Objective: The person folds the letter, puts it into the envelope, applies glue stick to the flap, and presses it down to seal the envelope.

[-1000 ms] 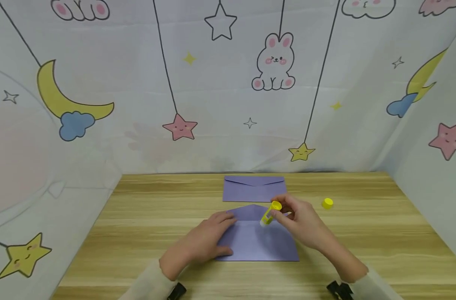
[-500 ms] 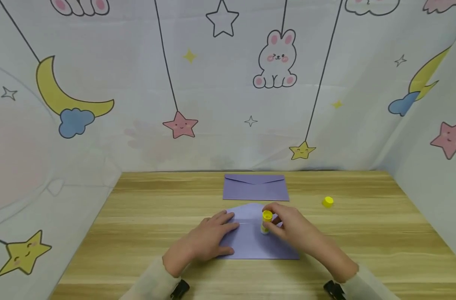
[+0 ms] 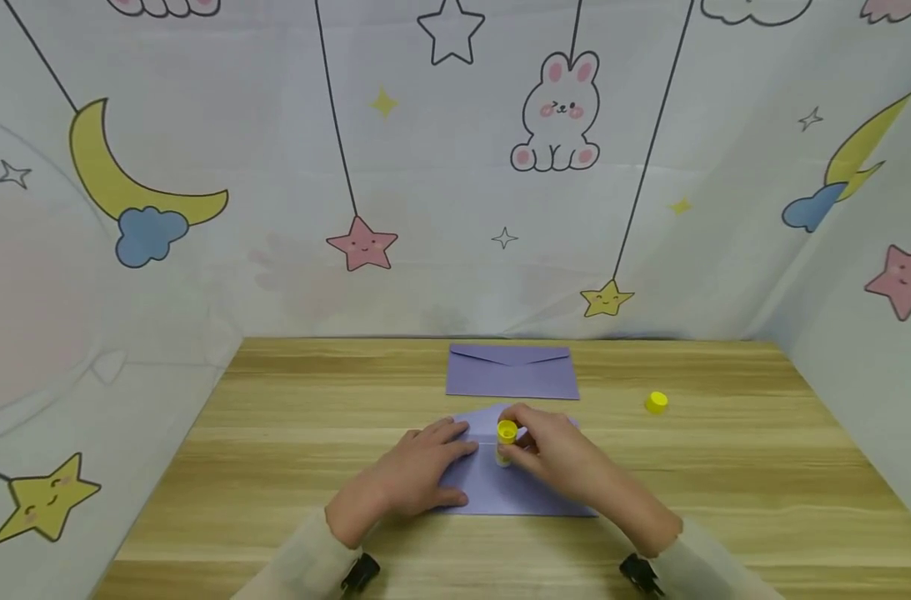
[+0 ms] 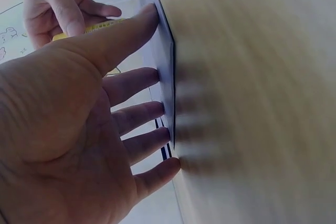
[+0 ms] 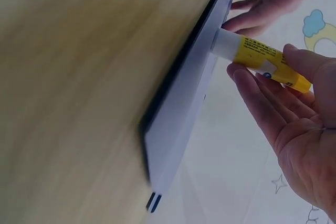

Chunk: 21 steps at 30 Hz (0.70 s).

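Observation:
A purple envelope lies on the table with its pointed flap spread toward the back. My left hand rests on its left side, fingers spread; the left wrist view shows the fingertips touching the paper and table. Between thumb and fingers, my right hand pinches a yellow glue stick. The stick stands nearly upright, its white end down against the envelope near the fold line, a short way right of my left fingertips. Part of the flap is hidden behind the right hand.
Behind the open envelope lies a second purple envelope, its flap folded down. A yellow cap sits on the wooden table to the right. A printed cloth hangs along the table's back edge.
The glue stick has gone from a tilted pose to nearly upright and moved left across the envelope with my right hand. My left hand stays almost in place on the paper.

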Tool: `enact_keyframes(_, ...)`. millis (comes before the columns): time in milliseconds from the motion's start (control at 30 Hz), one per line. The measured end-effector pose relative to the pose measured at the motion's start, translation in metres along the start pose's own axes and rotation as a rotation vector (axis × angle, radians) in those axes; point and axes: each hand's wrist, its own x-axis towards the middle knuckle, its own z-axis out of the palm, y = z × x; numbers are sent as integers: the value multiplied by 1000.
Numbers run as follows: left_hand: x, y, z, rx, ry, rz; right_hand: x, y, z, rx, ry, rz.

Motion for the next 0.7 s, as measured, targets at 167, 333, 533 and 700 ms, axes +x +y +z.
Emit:
enact_keyframes(167, 1, -1, -1, -9, 7, 2, 10, -9, 9, -49, -20, -41)
enact_keyframes(333, 0, 0, -1, -28, 15, 3, 13, -13, 12, -108, -54, -53)
enact_keyframes(533, 0, 1, 0, -14, 15, 8, 8, -15, 4, -208, -64, -38)
enact_keyframes(700, 1, 2, -2, 10, 18, 6, -1, -14, -8, -241, -88, -16)
